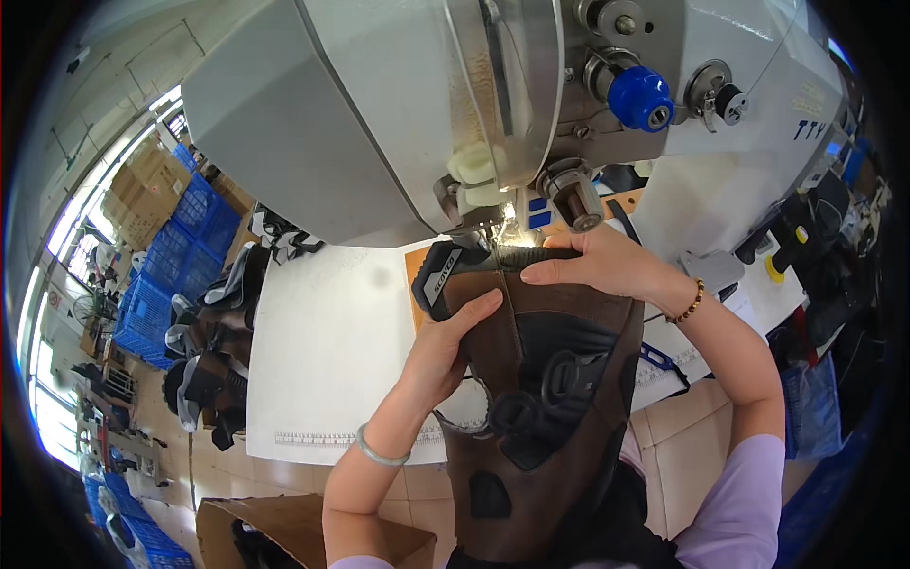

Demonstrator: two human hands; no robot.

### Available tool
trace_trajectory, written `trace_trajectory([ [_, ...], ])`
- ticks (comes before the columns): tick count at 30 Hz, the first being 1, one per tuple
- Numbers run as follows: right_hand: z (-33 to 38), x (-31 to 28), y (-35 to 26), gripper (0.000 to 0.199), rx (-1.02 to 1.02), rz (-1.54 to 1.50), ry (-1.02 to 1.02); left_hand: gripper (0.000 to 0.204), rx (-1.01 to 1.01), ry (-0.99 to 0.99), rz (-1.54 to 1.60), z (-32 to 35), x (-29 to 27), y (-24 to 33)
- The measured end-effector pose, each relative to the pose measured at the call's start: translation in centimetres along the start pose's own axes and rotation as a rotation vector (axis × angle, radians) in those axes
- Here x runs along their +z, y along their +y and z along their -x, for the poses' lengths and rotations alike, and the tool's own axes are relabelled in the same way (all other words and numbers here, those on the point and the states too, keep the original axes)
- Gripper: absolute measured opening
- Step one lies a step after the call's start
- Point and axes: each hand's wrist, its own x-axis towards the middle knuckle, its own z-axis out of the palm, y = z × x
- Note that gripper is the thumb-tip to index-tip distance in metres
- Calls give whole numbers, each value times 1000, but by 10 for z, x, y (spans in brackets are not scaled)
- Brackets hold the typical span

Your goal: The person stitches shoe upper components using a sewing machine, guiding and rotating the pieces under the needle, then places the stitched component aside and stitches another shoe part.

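A brown and black leather boot upper (550, 322) hangs from the sewing bed toward my lap. Its ribbed black top edge lies under the needle area of a large grey sewing machine (370, 114), lit by a small lamp. My left hand (444, 351) grips the left side, thumb on the brown leather and fingers tucked out of sight. On the right, near the top edge, my right hand (607, 266) pinches the upper with its thumb on top. A black strip with a pale label (442, 277) sticks out at the upper left. Black plastic fittings (569, 377) sit lower on the leather.
Around the work lies a white table (322, 351) with a ruler strip along its front edge. Similar leather pieces (213, 370) hang at its left. Blue crates (161, 294) and cartons stand farther left; an open cardboard box (284, 526) is below. Dark scissors (664, 365) rest right.
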Motion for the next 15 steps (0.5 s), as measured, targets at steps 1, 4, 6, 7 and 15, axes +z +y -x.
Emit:
trace_trajectory([
  [1, -2, 0, 2, 46, -75, -47, 27, 34, 66, 22, -13, -1, 2, -2],
  [4, -7, -1, 10, 48, -137, -93, 10, 35, 185, 45, -27, -2, 5, -9],
  [6, -8, -3, 12, 47, -128, -95, -25, 36, 240, 41, -37, -5, 1, -13],
  [7, -6, -1, 12, 47, -128, -68, -15, 36, 262, 45, -69, -7, -4, -15],
  [15, -2, 1, 11, 43, -111, -140, 0, 38, 334, 46, -137, -9, -3, -17],
])
